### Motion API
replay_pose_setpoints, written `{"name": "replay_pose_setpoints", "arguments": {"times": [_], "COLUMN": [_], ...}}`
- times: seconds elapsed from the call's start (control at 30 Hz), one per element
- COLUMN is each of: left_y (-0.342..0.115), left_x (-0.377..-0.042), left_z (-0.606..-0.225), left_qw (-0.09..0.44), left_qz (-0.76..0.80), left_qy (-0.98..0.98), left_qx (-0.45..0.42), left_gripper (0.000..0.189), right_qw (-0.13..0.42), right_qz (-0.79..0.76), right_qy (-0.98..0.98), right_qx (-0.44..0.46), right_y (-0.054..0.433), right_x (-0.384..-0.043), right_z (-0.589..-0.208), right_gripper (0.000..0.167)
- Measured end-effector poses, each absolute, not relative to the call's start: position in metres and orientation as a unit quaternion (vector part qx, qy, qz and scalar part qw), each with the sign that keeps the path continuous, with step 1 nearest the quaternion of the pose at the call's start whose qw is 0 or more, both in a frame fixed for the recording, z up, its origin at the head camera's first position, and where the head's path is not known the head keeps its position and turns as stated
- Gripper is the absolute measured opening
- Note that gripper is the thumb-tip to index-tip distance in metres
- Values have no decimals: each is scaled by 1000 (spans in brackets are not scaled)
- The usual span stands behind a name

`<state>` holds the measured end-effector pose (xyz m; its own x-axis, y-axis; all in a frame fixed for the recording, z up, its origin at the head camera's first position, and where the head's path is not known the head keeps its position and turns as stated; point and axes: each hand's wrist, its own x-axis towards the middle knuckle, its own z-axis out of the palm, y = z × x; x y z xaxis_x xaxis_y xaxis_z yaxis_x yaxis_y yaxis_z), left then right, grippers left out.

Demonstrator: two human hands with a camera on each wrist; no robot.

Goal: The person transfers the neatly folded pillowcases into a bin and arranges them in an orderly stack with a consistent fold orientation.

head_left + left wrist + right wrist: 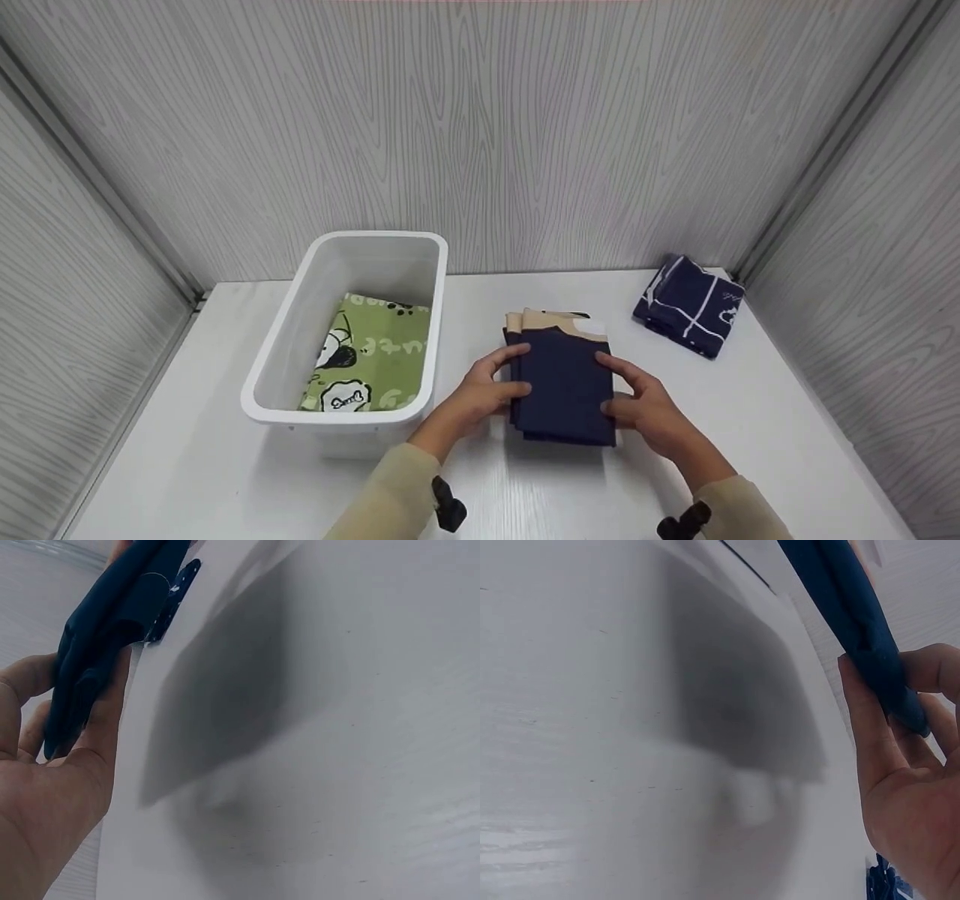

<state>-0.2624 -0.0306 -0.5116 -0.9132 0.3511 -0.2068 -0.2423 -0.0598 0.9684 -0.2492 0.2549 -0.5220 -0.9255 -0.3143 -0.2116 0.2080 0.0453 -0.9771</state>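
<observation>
Between my two hands is a folded navy and beige cloth [566, 390], held above the table with its shadow below. My left hand [480, 390] pinches its left edge, fingers and thumb on either side of the layers in the left wrist view. On the opposite edge, my right hand [654, 411] grips the cloth [862, 637] in the same way. A green printed cloth [386, 349] lies inside the white plastic bin [255, 375] to the left. At the back right rests a folded navy cloth with white lines [694, 306], apart from both hands.
The white table [540, 502] meets a grey wood-grain wall [480, 135] at the back. More panels rise on the left and right sides. The bin's raised rim stands close beside my left forearm.
</observation>
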Motion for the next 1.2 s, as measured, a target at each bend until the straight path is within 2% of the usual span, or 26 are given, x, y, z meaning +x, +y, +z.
{"name": "replay_pose_setpoints", "arguments": {"times": [0.53,0.87,1.2], "left_y": [-33,-36,-38], "left_x": [-260,-259,-259], "left_z": [-510,-513,-510], "left_qw": [239,276,263], "left_qz": [750,764,761], "left_qy": [615,583,590], "left_qx": [43,24,64], "left_gripper": [81,79,88], "right_qw": [223,206,218], "right_qz": [-699,-700,-694], "right_qy": [670,672,672], "right_qx": [-112,-129,-135], "right_y": [258,260,262], "right_x": [-248,-247,-248], "right_z": [-521,-521,-522], "right_gripper": [95,94,96]}}
